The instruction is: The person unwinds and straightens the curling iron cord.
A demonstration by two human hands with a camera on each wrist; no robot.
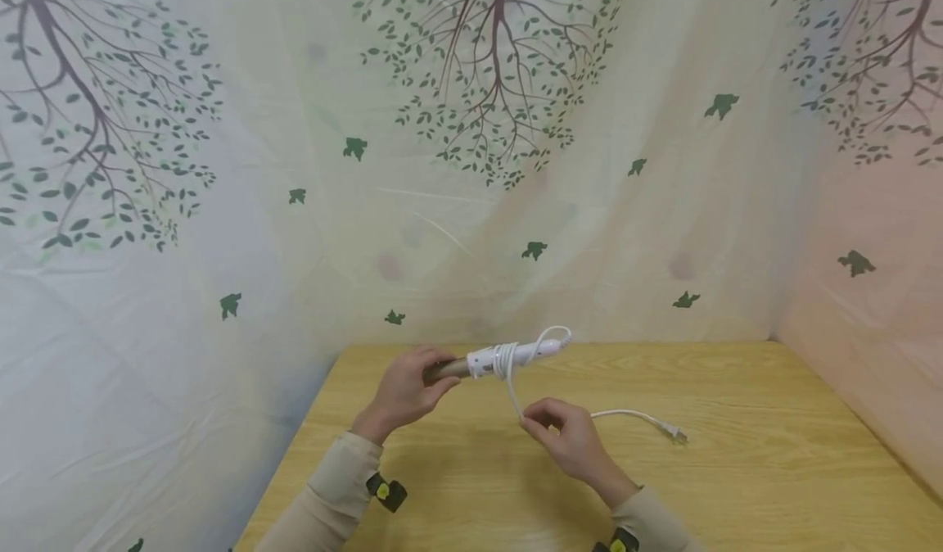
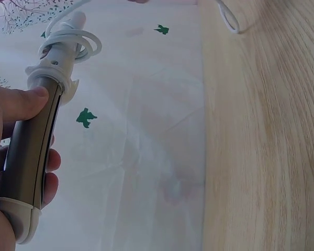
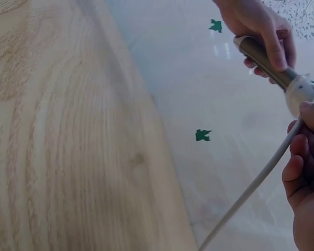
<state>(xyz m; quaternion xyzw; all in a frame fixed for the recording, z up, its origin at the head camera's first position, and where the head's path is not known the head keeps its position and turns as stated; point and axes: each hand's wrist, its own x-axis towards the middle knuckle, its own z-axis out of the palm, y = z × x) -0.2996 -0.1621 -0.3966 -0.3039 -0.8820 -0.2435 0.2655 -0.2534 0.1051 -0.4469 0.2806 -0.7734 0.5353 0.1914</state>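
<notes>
My left hand (image 1: 405, 388) grips a curling iron (image 2: 29, 141) by its brown-gold barrel, thumb along the top and fingers underneath. The white handle (image 1: 482, 361) points right, raised above the table. Several turns of white cord (image 1: 504, 361) circle the handle, and a loop of it arches over the handle's far end. Between thumb and forefinger my right hand (image 1: 570, 441) pinches the cord below and to the right of those turns. Past the right hand, the cord runs on to a two-prong plug (image 1: 674, 432). In the right wrist view the cord (image 3: 256, 183) slants down from the pinching fingers.
Under both hands lies a wood-grain table (image 1: 773, 470). A pale curtain (image 1: 442, 233) printed with trees and green birds hangs behind the table and along its sides. Dark straps with small devices (image 1: 386, 492) are worn at both wrists.
</notes>
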